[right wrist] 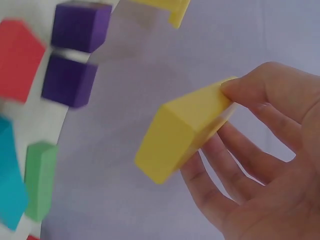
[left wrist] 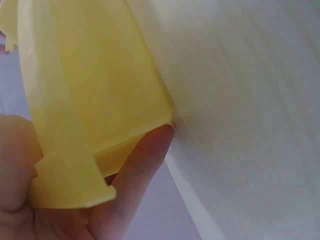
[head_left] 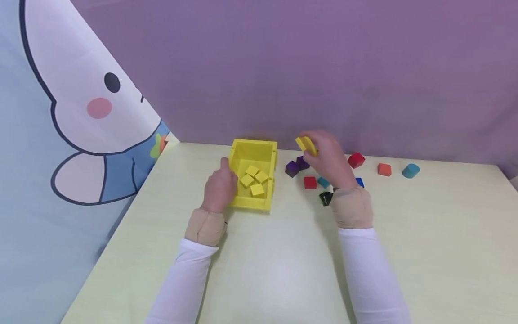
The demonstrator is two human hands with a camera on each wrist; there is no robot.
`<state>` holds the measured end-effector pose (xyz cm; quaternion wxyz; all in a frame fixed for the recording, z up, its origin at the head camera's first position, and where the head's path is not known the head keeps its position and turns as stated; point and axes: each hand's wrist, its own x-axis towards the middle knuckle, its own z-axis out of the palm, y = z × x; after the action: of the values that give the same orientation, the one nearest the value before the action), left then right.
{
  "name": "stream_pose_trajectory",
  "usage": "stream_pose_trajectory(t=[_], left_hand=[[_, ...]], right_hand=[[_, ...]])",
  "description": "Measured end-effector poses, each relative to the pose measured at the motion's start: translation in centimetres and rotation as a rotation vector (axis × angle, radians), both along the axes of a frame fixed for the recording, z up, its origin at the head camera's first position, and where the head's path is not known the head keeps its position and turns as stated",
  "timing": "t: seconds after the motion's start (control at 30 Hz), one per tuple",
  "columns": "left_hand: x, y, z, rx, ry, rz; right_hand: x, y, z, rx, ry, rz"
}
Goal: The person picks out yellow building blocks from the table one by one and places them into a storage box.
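My left hand (head_left: 218, 189) holds the left side of a yellow plastic bin (head_left: 252, 150). In the left wrist view, a finger (left wrist: 147, 155) reaches under the bin's rim and lies along its outer wall, the thumb on the other side of the rim. Several small yellow blocks (head_left: 256, 190) lie on the bin's floor. To the right of the bin, my right hand (head_left: 329, 155) pinches a yellow block (right wrist: 167, 132) between thumb and fingers, raised over the back of the table. The block has a slanted shape with flat faces.
Two purple cubes (head_left: 292, 169) lie right of the bin. Around the right forearm are a red block (head_left: 310, 182), a small teal block (head_left: 323, 182) and a black-and-green piece (head_left: 325, 198). Farther right sit a red block (head_left: 356, 160), an orange block (head_left: 384, 169) and a blue cylinder (head_left: 411, 171). A purple backdrop (head_left: 303, 67) rises behind.
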<state>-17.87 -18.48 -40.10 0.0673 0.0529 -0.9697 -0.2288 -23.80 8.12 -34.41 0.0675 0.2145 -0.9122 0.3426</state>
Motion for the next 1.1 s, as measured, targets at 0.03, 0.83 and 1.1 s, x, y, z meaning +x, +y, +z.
stream_pose_trajectory(t=[0.03,0.83,1.1], left_hand=[[0.0,0.1,0.0,-0.005,0.001,0.003],[0.1,0.0,-0.1,-0.001,-0.023,0.008],[0.1,0.1,0.0,0.002,-0.011,0.009]], right_hand=[[-0.1,-0.3,0.1,0.003,0.006,0.002],[-1.0,-7.3,0.0,-0.049,0.12,0.186],[-1.6,-9.3,-0.3,-0.055,0.17,0.24]])
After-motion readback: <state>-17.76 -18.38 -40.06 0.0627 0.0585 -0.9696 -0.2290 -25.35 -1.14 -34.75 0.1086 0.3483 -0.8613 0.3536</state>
